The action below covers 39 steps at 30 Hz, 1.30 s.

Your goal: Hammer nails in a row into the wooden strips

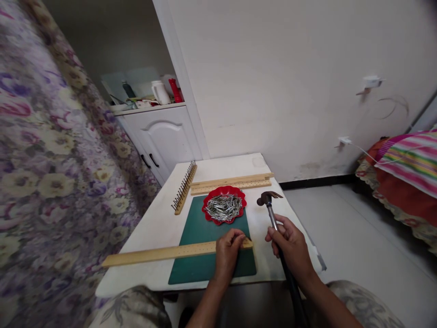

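A claw hammer [272,214] is in my right hand [290,246], which grips its handle with the head raised, beyond the right end of a long wooden strip. That wooden strip [153,254], dotted with small holes, lies across a green mat [208,269]. My left hand [228,255] rests over the strip near its right end, fingers pinched together; whatever they hold is too small to make out. Just behind it, a scalloped red dish [244,200] on the mat holds a heap of silvery nails [223,208].
At the table's back left is a wooden strip with upright nails [184,189]. More wooden strips [208,184] lie behind the dish. The white table [150,232] meets the wall at the back. A flowered curtain [68,159] hangs left; a covered bed [409,173] stands right.
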Available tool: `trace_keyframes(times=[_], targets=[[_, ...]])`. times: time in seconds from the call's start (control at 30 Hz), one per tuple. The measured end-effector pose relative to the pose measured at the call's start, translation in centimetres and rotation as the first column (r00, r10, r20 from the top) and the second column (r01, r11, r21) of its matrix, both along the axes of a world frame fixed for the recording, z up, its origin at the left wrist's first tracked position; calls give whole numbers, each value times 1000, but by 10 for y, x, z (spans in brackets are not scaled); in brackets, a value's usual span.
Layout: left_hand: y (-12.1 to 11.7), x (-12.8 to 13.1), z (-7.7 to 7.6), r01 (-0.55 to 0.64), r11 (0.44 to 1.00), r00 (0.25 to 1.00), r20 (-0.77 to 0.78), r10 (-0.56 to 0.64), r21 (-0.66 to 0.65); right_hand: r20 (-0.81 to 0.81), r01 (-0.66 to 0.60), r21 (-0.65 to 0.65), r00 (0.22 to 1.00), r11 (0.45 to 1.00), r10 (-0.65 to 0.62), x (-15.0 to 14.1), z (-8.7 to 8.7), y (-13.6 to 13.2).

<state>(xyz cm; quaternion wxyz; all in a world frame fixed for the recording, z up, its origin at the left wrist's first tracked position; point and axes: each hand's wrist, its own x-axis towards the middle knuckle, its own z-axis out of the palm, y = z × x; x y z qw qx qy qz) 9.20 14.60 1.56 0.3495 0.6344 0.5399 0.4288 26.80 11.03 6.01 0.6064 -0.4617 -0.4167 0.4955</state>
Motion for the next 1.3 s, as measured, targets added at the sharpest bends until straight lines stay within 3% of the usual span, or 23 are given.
trace_keyframes(times=[0.5,0.83,1.1,1.3], targets=[[2,-1,-1,-59,998,997,48,59,2,14,-52,0,999,999,52,-5,0,-2],[2,-1,-6,-39,997,998,-42,42,73,27,-83,-11,996,997,83,-7,-3,-1],[5,0,-6,-15,995,988,-149,29,97,106,-327,-97,936,940,336,-4,3,-12],[6,2,-7,-33,994,975,-216,54,102,178,-391,-143,894,909,412,-8,5,-23]])
